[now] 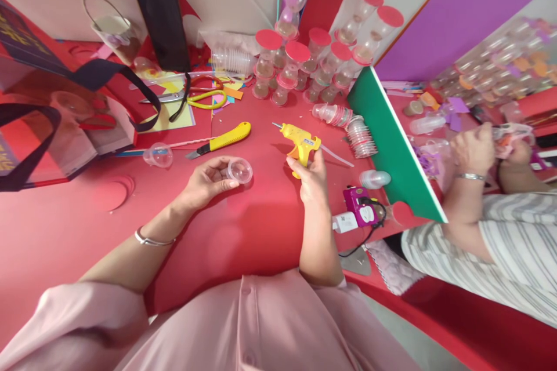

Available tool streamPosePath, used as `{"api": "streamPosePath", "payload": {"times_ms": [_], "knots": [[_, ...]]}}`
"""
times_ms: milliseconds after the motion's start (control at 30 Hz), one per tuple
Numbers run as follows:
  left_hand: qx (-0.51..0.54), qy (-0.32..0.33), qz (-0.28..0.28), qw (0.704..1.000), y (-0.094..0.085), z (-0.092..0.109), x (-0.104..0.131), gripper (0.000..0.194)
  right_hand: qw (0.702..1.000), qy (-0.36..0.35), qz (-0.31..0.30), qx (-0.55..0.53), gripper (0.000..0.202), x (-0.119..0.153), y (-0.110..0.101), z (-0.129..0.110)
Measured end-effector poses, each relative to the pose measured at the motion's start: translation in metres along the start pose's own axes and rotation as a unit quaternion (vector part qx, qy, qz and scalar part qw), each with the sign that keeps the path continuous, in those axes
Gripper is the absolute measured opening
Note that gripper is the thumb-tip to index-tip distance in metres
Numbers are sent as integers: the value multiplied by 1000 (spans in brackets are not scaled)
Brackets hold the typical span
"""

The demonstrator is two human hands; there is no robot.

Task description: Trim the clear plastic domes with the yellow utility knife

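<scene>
My left hand (209, 181) is closed on a small clear plastic cup (241, 170), whose round opening faces up toward me. In my right hand (312, 177) is a yellow hot glue gun (299, 142), its nozzle pointing up and to the left. A clear glue stick (337, 156) reaches out behind the gun. The cup and the gun are held apart above the red table (261, 232). Just beyond my left hand lies a yellow utility knife (230, 138). Another clear cup (158, 155) rests to the left of it.
Hourglass shapes (285, 64) with red caps stand at the back. Stacked clear cups (361, 136) lie by a green divider (387, 133). Scissors (204, 98), a phone (161, 20) and a bag (65, 110) are to the left; a purple box (361, 206) is at right. Beyond the divider, another person's hands (474, 151) work.
</scene>
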State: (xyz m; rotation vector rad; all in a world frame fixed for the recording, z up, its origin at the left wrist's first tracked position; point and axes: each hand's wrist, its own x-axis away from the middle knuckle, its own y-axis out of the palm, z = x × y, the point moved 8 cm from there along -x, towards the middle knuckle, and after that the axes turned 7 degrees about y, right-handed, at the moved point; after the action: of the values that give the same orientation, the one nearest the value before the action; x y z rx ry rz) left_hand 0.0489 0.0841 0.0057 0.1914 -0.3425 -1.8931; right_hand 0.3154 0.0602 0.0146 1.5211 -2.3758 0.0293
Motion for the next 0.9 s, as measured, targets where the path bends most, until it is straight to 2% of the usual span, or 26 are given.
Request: {"api": "streamPosePath", "payload": {"times_ms": [100, 267, 367, 433, 500, 600, 667, 800, 900], "knots": [[29, 6, -23, 999, 4, 3, -1, 49, 1000, 3, 0, 0, 81, 0, 0, 2], [141, 24, -58, 988, 7, 15, -3, 51, 999, 24, -35, -6, 78, 3, 8, 4], [181, -3, -56, 982, 7, 21, -6, 62, 999, 14, -50, -7, 73, 6, 13, 1], [212, -38, -33, 976, 11, 20, -10, 48, 998, 4, -57, -15, 74, 9, 16, -2], [224, -99, -8, 969, 22, 12, -15, 29, 997, -7, -66, -25, 76, 13, 19, -5], [159, -211, 23, 964, 46, -10, -20, 31, 996, -17, -81, -41, 79, 17, 23, -7], [110, -214, 61, 969, 58, -16, -25, 25, 995, -19, -80, -52, 80, 19, 24, -8], [109, -209, 32, 971, 91, -18, -31, 28, 994, -31, -80, -73, 72, 19, 25, -9], [126, -212, 30, 969, 102, -18, -33, 24, 993, -42, -82, -75, 69, 19, 27, -12]]}}
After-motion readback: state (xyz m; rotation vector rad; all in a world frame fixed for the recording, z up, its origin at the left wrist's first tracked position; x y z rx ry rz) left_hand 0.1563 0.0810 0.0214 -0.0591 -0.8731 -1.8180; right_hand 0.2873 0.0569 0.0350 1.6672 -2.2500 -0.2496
